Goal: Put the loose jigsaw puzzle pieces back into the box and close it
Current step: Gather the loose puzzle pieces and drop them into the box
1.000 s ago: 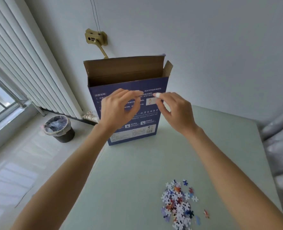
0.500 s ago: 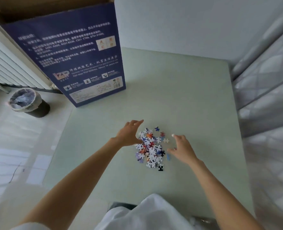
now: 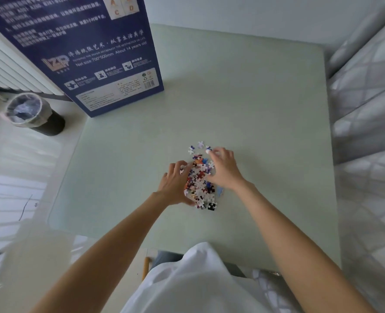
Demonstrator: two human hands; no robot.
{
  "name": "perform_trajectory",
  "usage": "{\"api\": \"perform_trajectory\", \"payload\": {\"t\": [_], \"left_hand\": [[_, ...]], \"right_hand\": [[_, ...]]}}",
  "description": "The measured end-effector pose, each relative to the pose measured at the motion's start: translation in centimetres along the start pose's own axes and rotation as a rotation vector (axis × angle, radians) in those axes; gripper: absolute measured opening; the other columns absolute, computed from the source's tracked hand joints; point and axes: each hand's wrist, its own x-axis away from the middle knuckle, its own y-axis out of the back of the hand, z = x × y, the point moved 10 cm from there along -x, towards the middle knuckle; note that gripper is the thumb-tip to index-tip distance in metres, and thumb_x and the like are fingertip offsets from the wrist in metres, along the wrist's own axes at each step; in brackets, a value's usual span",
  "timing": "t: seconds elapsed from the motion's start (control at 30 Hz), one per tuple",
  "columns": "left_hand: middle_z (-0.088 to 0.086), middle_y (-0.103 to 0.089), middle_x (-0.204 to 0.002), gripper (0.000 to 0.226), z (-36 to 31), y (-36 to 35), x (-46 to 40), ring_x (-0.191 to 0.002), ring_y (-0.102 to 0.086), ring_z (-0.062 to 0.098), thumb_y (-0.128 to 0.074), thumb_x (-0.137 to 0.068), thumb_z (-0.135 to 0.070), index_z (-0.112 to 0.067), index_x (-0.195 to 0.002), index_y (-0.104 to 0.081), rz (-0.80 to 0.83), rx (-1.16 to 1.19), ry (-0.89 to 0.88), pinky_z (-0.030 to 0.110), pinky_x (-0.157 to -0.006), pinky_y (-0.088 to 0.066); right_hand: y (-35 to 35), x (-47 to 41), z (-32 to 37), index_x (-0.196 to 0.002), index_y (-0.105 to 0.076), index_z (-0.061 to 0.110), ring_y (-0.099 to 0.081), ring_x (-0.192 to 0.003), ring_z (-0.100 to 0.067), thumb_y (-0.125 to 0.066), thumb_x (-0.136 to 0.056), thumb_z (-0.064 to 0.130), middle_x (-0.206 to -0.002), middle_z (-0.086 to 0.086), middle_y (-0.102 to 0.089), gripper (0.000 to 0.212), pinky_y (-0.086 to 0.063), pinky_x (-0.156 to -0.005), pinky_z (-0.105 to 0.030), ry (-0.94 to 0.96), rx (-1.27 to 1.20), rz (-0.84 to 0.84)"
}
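A heap of small jigsaw pieces, white, red, blue and black, lies in the middle of the pale green table. My left hand presses against the heap's left side, fingers curled around it. My right hand rests on the heap's right side, fingers spread over the pieces. Some pieces are hidden under both hands. A few loose pieces lie just beyond the heap. The tall dark blue puzzle box stands upright at the table's far left corner; its top is out of frame.
A black bin with a plastic liner stands on the floor left of the table. A white radiator runs behind the box. A patterned grey quilt borders the table's right edge. My white shirt fills the bottom.
Both hands came down from the box's top to the heap and have closed in on it from either side. The view tilted down, so the box's open top left the frame.
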Motion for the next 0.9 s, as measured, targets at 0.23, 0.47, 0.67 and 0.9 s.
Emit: {"api": "perform_trajectory", "payload": {"t": [0.23, 0.47, 0.67, 0.9], "left_hand": [[0.001, -0.031, -0.137, 0.107, 1.1, 0.5, 0.6, -0.123, -0.027, 0.022, -0.086, -0.057, -0.041, -0.029, -0.145, -0.025, -0.086, 0.183, 0.07, 0.03, -0.1, -0.038], [0.006, -0.041, -0.131, 0.079, 1.3, 0.9, 0.9, -0.12, -0.041, 0.023, -0.078, -0.072, -0.032, -0.022, -0.139, -0.037, -0.116, 0.261, 0.122, 0.029, -0.101, -0.033], [0.008, -0.048, -0.123, 0.064, 0.7, 1.1, 0.7, -0.106, -0.053, 0.026, -0.075, -0.076, -0.022, -0.019, -0.132, -0.045, -0.091, 0.306, 0.133, 0.028, -0.089, -0.04], [0.007, -0.055, -0.113, 0.051, 0.6, 1.2, 0.5, -0.098, -0.057, 0.025, -0.073, -0.077, -0.02, -0.017, -0.124, -0.053, -0.084, 0.303, 0.104, 0.024, -0.08, -0.038]], "right_hand": [[-5.0, 0.8, 1.9, -0.148, 0.005, 0.022, 0.007, -0.142, -0.033, -0.079, -0.049, 0.063, -0.155, -0.009, 0.009, 0.136, -0.01, -0.113, -0.052, 0.172, 0.407, 0.282], [-3.8, 0.7, 2.5, -0.143, -0.022, 0.013, -0.03, -0.122, -0.024, -0.08, -0.06, 0.05, -0.136, -0.007, -0.031, 0.108, -0.034, -0.099, -0.035, 0.17, 0.242, 0.131], [-3.5, 0.5, 2.7, -0.132, -0.036, 0.013, -0.043, -0.106, -0.021, -0.082, -0.066, 0.027, -0.122, -0.009, -0.037, 0.082, -0.047, -0.082, -0.031, 0.124, 0.109, 0.132], [-3.4, 0.7, 2.8, -0.118, -0.049, 0.011, -0.054, -0.088, -0.021, -0.075, -0.075, 0.017, -0.107, -0.006, -0.047, 0.051, -0.037, -0.066, -0.025, 0.114, 0.039, 0.109]]}}
